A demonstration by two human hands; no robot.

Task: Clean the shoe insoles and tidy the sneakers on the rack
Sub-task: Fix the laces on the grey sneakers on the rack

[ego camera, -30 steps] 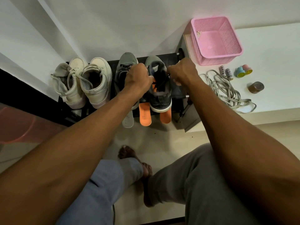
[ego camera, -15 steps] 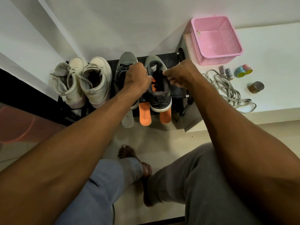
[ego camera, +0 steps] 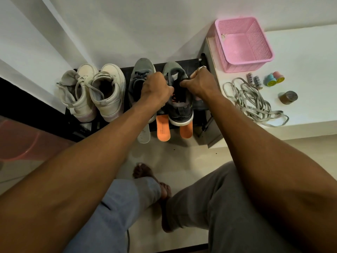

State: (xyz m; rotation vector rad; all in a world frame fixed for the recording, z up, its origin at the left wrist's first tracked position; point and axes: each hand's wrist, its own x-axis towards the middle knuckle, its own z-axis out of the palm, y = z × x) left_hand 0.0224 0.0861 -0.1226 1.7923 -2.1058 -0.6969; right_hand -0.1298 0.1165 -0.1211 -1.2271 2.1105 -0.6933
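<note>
Two grey sneakers stand on a black shoe rack. My left hand and my right hand both pinch the collar of the right grey sneaker, pulling its opening apart. The left grey sneaker is partly covered by my left wrist. Two orange insoles and a white insole stick out from the rack's lower level toward me. A pair of white high-top sneakers stands on the rack's left side.
A pink plastic basket sits on a white ledge to the right, with loose grey laces, small stamps and rollers and a brown lid. My crossed legs and bare feet are on the tiled floor below.
My right hand has shifted left from the rack's right side onto the right grey sneaker's collar. My left hand has stayed at the sneaker's left edge.
</note>
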